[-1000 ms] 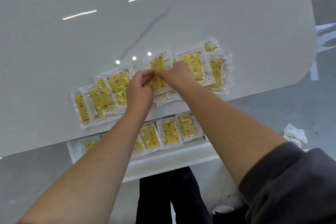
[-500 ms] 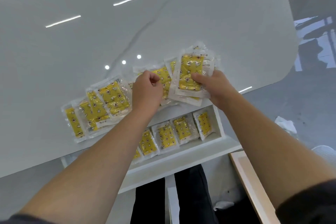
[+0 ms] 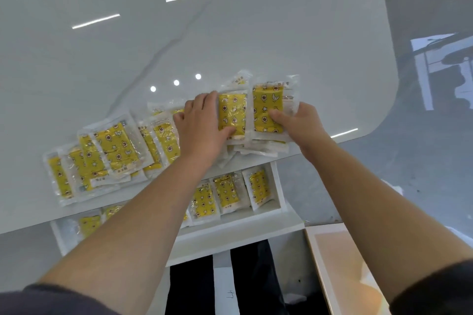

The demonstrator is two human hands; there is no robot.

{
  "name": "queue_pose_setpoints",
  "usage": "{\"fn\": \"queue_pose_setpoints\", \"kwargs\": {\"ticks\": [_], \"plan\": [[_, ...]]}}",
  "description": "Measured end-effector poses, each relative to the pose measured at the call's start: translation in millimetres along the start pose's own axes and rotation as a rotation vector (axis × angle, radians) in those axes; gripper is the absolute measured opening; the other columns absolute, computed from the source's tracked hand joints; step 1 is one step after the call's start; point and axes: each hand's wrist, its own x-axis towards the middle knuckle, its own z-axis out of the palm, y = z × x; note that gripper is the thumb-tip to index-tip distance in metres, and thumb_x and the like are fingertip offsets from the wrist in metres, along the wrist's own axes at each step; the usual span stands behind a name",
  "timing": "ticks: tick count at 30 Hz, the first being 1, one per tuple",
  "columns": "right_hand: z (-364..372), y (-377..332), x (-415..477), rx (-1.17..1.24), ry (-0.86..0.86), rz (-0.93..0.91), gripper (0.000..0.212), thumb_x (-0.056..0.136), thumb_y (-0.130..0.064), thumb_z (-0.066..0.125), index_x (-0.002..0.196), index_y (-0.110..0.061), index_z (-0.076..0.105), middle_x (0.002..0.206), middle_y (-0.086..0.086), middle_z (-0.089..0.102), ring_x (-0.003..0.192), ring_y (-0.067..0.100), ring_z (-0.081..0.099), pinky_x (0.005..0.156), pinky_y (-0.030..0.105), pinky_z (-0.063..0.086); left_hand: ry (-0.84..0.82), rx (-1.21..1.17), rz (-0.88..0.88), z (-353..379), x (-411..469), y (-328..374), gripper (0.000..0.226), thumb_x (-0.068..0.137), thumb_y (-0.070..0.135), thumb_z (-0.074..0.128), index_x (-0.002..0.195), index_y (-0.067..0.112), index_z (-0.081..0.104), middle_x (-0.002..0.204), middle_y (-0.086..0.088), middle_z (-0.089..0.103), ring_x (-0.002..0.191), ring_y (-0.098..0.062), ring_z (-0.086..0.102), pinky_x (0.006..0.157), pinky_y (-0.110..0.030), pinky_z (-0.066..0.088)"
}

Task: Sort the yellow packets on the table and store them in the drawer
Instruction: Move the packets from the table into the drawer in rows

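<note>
Yellow packets [image 3: 112, 151], flat clear-plastic sachets with a yellow insert printed with stars, moons and flowers, lie overlapped in a loose fan along the near edge of the glossy white worktop [image 3: 230, 33]. They sit close enough to that edge to be swept straight down into the open white drawer [image 3: 238, 230] beneath it.

Toward the near right corner, the right hand [image 3: 299, 123] grips a gathered stack [image 3: 267, 110] with the thumb laid across the top face. The fingers below are hidden, but it looks like a clamp meant to keep the slippery wrappers squared. Just beside it, the left hand [image 3: 202, 125] holds a single packet [image 3: 231, 115]. Its fingers [image 3: 204, 100] are curled over the far edge and the thumb presses the near end, keeping the packet upright in the same orientation as the stack. I judge that it is about to be added to the pile.

In the drawer, stored packets [image 3: 227, 192] stand in a side-by-side row, leaning slightly, so each face shows and there is room for more. The left part of the row is hidden by the left forearm. With the fan still on the worktop, the sorting looks perhaps half done.
</note>
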Motion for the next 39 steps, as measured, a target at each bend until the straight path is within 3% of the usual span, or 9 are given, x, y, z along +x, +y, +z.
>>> {"fn": "queue_pose_setpoints", "kwargs": {"ticks": [4,10,14,18,23,26,28,32,39], "plan": [[-0.6,3.8,1.9,-0.12,0.093,-0.082,0.008,0.086,-0.026,0.07,0.083,-0.028,0.063,0.103,0.005,0.068,0.094,0.02,0.066,0.089,0.041,0.054,-0.005,-0.214,0.06,9.6,-9.5,15.6,0.071,0.079,0.038,0.075,0.139,0.023,0.041,0.135,0.002,0.048,0.124,-0.019,0.045,0.105,-0.036,0.036],[-4.2,11.7,-3.1,0.088,0.041,-0.035,0.009,0.087,-0.02,0.069,0.093,-0.026,0.069,0.094,-0.004,0.074,0.091,0.014,0.071,0.088,0.042,0.057,-0.035,-0.517,-0.107,19.9,-9.0,39.5,0.061,0.082,0.018,0.074,0.136,0.02,0.045,0.104,0.003,0.054,0.088,-0.01,0.054,0.081,-0.023,0.048],[-2.7,17.7,-5.2,0.136,0.003,-0.009,0.011,0.088,-0.017,0.069,0.093,-0.027,0.069,0.095,-0.003,0.075,0.091,0.016,0.071,0.087,0.043,0.057,-0.017,-0.601,-0.205,25.1,-7.9,44.4,0.04,0.082,0.016,0.074,0.116,0.019,0.054,0.088,0.0,0.057,0.072,-0.008,0.052,0.067,-0.018,0.046],[-6.8,25.2,-12.1,0.287,-0.021,0.065,0.011,0.089,-0.01,0.066,0.097,-0.018,0.069,0.098,0.004,0.075,0.092,0.022,0.072,0.087,0.046,0.057,-0.059,-0.659,-0.228,23.6,-13.0,38.1,0.025,0.085,0.016,0.071,0.108,0.019,0.063,0.084,0.012,0.059,0.073,-0.002,0.055,0.068,-0.011,0.046],[-8.2,36.2,-31.2,0.638,-0.203,0.181,0.027,0.088,-0.006,0.061,0.115,-0.004,0.062,0.111,0.015,0.071,0.102,0.031,0.069,0.083,0.047,0.057,-0.194,-0.736,-0.227,10.5,-23.7,24.5,0.031,0.089,0.024,0.067,0.119,0.021,0.064,0.087,0.011,0.059,0.077,0.0,0.054,0.066,-0.01,0.04],[1.3,43.1,-44.5,0.748,-0.291,0.257,0.043,0.08,-0.013,0.064,0.121,-0.003,0.059,0.115,0.016,0.069,0.104,0.031,0.068,0.078,0.043,0.058,-0.296,-0.83,-0.197,2.4,-40.7,13.3,0.012,0.089,0.024,0.066,0.1,0.02,0.067,0.09,0.009,0.063,0.085,-0.009,0.059,0.07,-0.012,0.044],[12.8,50.2,-53.3,0.757,-0.328,0.28,0.05,0.079,-0.016,0.064,0.126,-0.004,0.057,0.121,0.017,0.066,0.109,0.032,0.065,0.082,0.046,0.057,-0.28,-0.865,-0.156,-0.3,-55.2,2.0,0.004,0.088,0.023,0.067,0.089,0.018,0.067,0.085,0.003,0.06,0.075,-0.009,0.053,0.063,-0.007,0.042],[42.7,67.5,-75.4,0.765,-0.4,0.309,0.048,0.081,-0.016,0.06,0.128,-0.004,0.056,0.122,0.017,0.065,0.108,0.031,0.065,0.085,0.046,0.056,-0.286,-0.815,-0.146,-4.2,-89.1,-35.1,0.021,0.091,0.028,0.063,0.073,0.017,0.059,0.075,0.008,0.052,0.063,-0.004,0.045,0.054,-0.012,0.035],[121.2,115.7,-110.6,0.635,-0.511,0.455,0.037,0.082,-0.009,0.061,0.118,-0.004,0.061,0.113,0.016,0.07,0.099,0.029,0.07,0.082,0.044,0.058,-0.326,-0.684,-0.4,23.9,-167.7,-160.9,0.027,0.098,0.026,0.052,0.077,0.012,0.062,0.071,0.002,0.058,0.065,-0.013,0.052,0.054,-0.021,0.035]]}}
